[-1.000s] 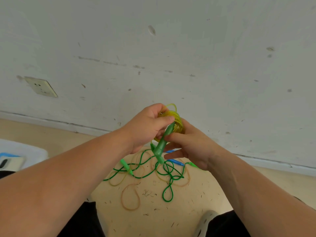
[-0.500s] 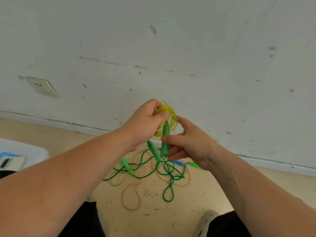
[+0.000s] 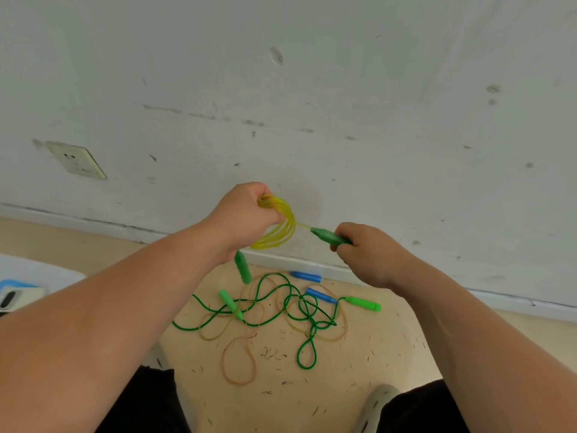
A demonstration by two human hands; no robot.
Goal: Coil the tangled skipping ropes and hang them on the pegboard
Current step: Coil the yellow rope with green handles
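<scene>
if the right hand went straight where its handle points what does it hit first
Probably the yellow coil gripped by the left hand; the green handle aims there, depth unclear.

Bare forearms (image 3: 131, 295), blk trousers (image 3: 146, 404), lt grey shoe (image 3: 377, 404)

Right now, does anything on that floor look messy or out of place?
Yes: a green rope and a clear tan rope lie tangled in loose loops on the floor, which is littered with small dark specks.
</scene>
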